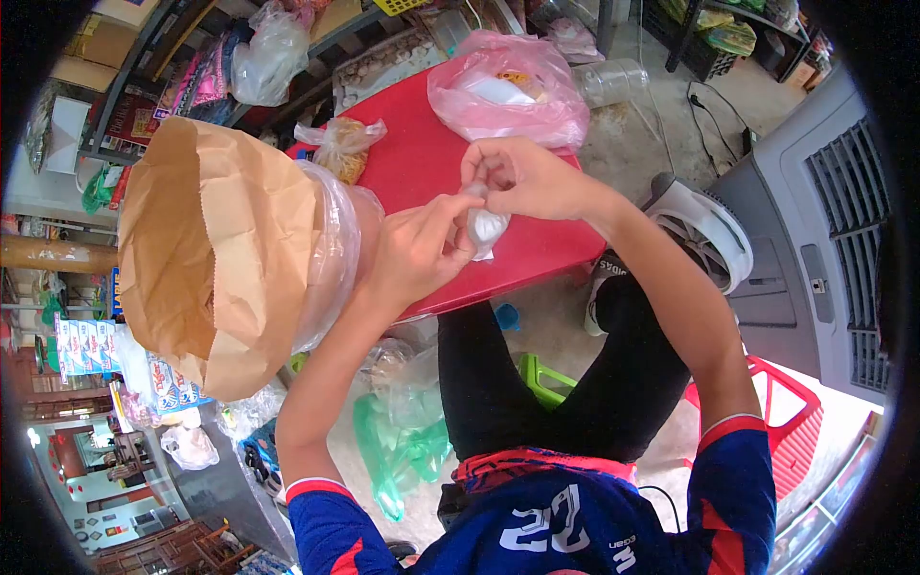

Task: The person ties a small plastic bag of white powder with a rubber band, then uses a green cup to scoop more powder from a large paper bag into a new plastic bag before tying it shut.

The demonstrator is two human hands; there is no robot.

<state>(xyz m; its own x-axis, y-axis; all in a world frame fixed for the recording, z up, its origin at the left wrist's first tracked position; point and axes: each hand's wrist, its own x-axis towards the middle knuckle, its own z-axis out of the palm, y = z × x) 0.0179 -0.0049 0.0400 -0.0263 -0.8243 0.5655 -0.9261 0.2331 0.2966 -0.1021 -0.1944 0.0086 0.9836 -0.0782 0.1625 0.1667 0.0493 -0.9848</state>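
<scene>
Above the red table (pixel 402 125), a small clear plastic bag (pixel 487 228) with something white in it hangs between my two hands. My left hand (pixel 422 247) pinches the bag near its neck from the left side. My right hand (pixel 522 180) has its fingers bent around the bag's twisted top. The two hands nearly touch. A large open brown paper bag (pixel 254 240) inside clear plastic stands left of my left hand. Behind the hands lie a pink plastic bag (pixel 460 81) with white items and a small tied bag (pixel 345 158) of yellowish food.
A clear plastic jar (pixel 613 82) is beyond the table's far right corner. On the right stand a grey air cooler (pixel 791 230) and a red plastic stool (pixel 800 431). Green plastic bags (pixel 398 450) lie on the floor, and crowded shelves run along the left.
</scene>
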